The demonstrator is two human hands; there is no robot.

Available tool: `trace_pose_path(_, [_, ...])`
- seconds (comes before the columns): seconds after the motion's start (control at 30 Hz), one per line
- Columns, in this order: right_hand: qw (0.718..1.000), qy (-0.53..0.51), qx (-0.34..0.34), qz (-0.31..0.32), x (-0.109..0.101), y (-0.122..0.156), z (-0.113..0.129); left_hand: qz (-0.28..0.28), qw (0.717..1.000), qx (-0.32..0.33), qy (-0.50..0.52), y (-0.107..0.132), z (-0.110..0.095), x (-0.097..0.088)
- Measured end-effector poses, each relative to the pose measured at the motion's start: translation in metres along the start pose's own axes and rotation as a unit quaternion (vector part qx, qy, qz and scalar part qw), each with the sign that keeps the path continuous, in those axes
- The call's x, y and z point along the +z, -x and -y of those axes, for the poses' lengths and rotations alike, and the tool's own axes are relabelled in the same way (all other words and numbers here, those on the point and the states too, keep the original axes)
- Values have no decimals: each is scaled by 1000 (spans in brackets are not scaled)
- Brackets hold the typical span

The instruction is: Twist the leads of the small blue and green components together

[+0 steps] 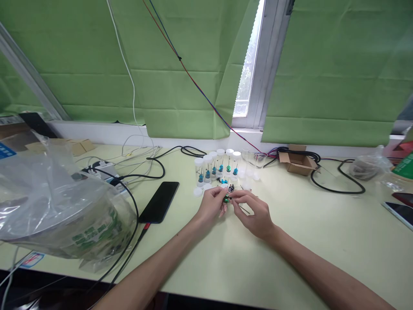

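Note:
Low over the table, my left hand (211,202) pinches a small shiny green part (226,199) between thumb and fingers. My right hand (254,212) comes from the other side with its fingertips pressed together at a tiny dark piece against the green part; its exact kind is too small to tell. A thin metal rod (245,209) shows beneath the right fingers. Just beyond the hands lie small blue parts (223,181) and a black-and-silver piece (231,188). Behind them stand several clear vials (207,172) with white caps, each holding a blue or green part with thin pins.
A black phone (160,201) lies left, near a large plastic bag (64,206) and black cables (158,170). Clear open vials (258,160), an open cardboard box (298,164) and coiled cable (351,191) sit at the back right. Another phone (400,212) rests at the right edge.

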State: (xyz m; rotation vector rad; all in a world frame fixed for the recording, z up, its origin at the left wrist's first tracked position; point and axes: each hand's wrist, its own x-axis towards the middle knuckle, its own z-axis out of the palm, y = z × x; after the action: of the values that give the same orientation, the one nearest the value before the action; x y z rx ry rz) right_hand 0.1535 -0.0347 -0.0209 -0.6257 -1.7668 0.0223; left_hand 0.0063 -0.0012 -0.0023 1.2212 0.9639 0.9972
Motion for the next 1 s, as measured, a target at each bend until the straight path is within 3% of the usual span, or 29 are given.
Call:
trace_pose_path(0.47, [986, 87, -115, 80, 0, 1, 0, 5, 1000, 13, -9, -2, 5, -1])
trace_pose_path(0.63, [977, 116, -161, 77, -1, -1, 2, -3, 1000, 23, -11, -3, 7, -1])
trace_pose_path(1.0, [967, 147, -182, 101, -3, -5, 5, -9, 1000, 19, -9, -3, 5, 0])
